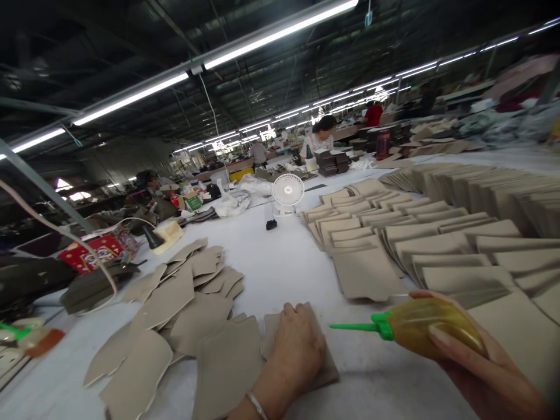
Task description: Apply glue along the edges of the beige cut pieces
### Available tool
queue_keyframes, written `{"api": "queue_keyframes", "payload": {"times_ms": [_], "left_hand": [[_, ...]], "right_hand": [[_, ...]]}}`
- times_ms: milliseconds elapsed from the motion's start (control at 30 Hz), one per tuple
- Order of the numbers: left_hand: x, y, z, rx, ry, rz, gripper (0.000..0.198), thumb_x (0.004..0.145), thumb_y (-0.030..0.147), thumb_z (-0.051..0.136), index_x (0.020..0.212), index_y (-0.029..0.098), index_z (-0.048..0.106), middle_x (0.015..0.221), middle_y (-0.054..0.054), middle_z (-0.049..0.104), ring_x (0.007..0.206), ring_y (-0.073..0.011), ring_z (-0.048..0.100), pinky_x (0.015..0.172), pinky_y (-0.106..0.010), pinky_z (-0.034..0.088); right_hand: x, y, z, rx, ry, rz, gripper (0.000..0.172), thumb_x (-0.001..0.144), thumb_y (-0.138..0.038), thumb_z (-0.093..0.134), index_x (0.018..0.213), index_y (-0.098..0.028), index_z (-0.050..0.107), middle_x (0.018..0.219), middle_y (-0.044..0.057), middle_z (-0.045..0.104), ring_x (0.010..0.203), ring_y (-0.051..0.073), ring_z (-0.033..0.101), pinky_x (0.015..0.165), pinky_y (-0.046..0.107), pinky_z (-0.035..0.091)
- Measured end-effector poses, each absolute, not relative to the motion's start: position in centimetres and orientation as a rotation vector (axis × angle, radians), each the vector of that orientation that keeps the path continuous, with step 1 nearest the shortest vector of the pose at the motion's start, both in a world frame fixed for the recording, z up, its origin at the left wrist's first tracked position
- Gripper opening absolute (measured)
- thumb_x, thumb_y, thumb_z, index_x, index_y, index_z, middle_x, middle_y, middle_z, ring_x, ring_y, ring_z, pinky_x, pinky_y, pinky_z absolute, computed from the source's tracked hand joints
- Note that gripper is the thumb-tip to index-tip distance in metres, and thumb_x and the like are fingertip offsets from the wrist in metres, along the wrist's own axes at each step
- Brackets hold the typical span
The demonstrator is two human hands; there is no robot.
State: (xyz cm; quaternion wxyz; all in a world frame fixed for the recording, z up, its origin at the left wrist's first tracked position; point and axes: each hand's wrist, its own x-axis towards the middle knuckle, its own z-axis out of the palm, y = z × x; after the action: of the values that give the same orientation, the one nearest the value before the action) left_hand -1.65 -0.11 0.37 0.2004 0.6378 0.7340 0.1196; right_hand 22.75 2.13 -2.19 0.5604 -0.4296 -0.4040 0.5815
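Two bare hands work on the near side of the white fan [287,189]. The left hand [297,344] has its fingers bent well in over a beige panel [330,373]; whether they pinch its edge or only press on it, I cannot tell. The right hand [494,367] is wrapped round a squeeze bottle [424,326], nearer the camera than the fan and to its right, thumb along the near side, green nozzle [356,327] pointing left. The nozzle tip shows just beside the panel's right edge, though its height above the white table [271,274] is hard to judge.

To do this well, I would keep the panel flat under steady fingers, clear of the nozzle's path, hold the tip low and squeeze lightly and evenly, since a soft bottle like this could easily give too much.

The panel lies almost straight toward the camera from the fan, partly hidden by the hand. It looks thin, matt and fairly stiff, with a straight right edge. Similar pieces form a loose pile [201,321] to the near left of the fan, some curved and pale along the cut, and overlapping rows [446,239] to its right
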Motion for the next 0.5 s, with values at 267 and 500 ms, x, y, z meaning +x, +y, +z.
{"api": "queue_keyframes", "payload": {"times_ms": [267,500], "left_hand": [[-0.8,0.8,0.8,1.762,2.112,0.291,0.045,0.070,0.017,0.058,0.112,0.004,0.053,0.116,-0.024,0.049,0.107,-0.0342,0.048,0.093,-0.045,0.041],[1.0,1.5,1.7,1.727,2.258,0.031,0.052,0.067,0.004,0.059,0.118,0.001,0.051,0.122,-0.024,0.047,0.110,-0.0325,0.049,0.092,-0.042,0.045]], "right_hand": [[22.5,2.1,-2.0,-0.982,-0.975,1.360,0.071,0.064,-0.043,0.083,0.124,-0.023,0.051,0.108,0.010,0.066,0.097,0.028,0.063,0.079,0.022,0.053],[22.4,2.6,-2.7,-1.071,-0.975,1.225,0.067,0.058,-0.051,0.080,0.116,-0.029,0.056,0.097,0.005,0.069,0.087,0.029,0.067,0.070,0.022,0.056]]}}
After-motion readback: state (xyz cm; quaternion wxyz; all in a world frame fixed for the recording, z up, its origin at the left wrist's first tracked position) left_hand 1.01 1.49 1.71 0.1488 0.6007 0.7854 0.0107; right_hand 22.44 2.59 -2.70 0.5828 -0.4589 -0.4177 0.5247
